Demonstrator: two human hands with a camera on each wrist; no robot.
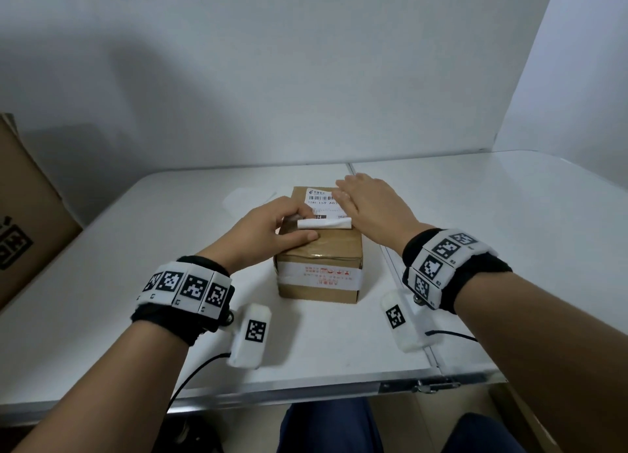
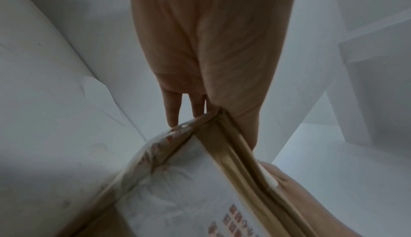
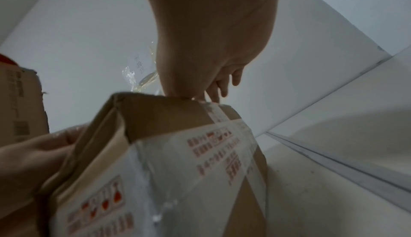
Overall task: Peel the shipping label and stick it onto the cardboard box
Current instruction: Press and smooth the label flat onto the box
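Observation:
A small brown cardboard box (image 1: 319, 259) (image 2: 177, 188) (image 3: 166, 152) banded with white printed tape stands mid-table. The white shipping label (image 1: 321, 199) lies on its top; the label's near edge (image 1: 324, 224) is curled up off the cardboard. My left hand (image 1: 282, 228) (image 2: 211, 47) sits at the box's left top corner, fingertips bent onto the left end of that curl and the thumb flat on the box top just in front of it. My right hand (image 1: 367, 201) (image 3: 211, 38) lies flat, fingers straight, pressing the label's right part and hiding it.
A white sheet (image 1: 248, 197) lies on the white table (image 1: 170, 316) behind the box to the left. A large brown carton (image 1: 27, 221) stands at the table's left edge. A seam (image 1: 390, 265) runs down the table right of the box. A wall stands close behind.

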